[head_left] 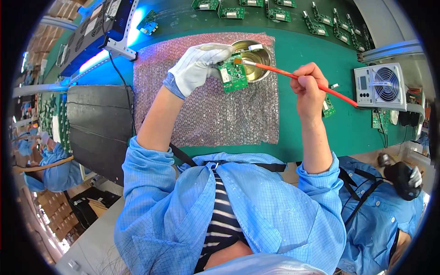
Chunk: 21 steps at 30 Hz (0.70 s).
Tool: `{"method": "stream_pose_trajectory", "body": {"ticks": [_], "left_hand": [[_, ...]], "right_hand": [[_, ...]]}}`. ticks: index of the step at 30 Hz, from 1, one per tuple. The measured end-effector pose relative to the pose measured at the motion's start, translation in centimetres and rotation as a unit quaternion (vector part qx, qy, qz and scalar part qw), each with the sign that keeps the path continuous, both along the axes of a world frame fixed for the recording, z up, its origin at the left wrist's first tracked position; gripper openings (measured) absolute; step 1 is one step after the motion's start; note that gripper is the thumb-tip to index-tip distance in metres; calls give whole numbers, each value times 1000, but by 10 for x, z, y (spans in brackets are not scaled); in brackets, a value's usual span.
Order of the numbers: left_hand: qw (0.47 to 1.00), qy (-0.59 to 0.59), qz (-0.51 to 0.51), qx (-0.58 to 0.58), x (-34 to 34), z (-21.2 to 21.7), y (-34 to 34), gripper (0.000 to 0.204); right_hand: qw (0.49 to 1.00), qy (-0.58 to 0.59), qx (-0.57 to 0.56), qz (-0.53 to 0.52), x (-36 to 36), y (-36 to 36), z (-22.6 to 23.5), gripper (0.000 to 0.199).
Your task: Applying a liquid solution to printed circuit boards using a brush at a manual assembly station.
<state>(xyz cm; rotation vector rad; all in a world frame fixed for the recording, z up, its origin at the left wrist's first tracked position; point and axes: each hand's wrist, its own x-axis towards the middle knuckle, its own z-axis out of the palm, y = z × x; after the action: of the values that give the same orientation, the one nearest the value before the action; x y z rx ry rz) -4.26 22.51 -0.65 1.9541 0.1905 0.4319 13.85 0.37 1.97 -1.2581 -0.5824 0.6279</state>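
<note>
Left white-gloved grip (200,68) clamps a green rectangular circuit board (235,80) near-left of a round metal bowl (262,58). Right bare grip (309,87), closed on a long red-handled brush (277,70), lies right; the brush slants far-left toward the board's far edge; bristle contact cannot be confirmed.

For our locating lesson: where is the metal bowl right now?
In the head view, the metal bowl is above centre, on the right side of the bubble wrap, partly behind the circuit board in the gloved left hand.
</note>
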Motion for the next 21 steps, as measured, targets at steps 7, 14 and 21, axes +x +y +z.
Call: {"method": "stream_pose_trajectory", "body": {"ticks": [7,14,21], "left_hand": [[987,52,25,-149,5,13,-12,38],[966,80,48,-242,7,18,-17,37],[975,53,53,-207,3,13,-15,36]], "right_hand": [[999,-32,-41,4,-2,4,-1,10],[999,-28,-35,-21,-2,5,-1,10],[995,-66,-77,-6,-1,-5,3,10]]}}
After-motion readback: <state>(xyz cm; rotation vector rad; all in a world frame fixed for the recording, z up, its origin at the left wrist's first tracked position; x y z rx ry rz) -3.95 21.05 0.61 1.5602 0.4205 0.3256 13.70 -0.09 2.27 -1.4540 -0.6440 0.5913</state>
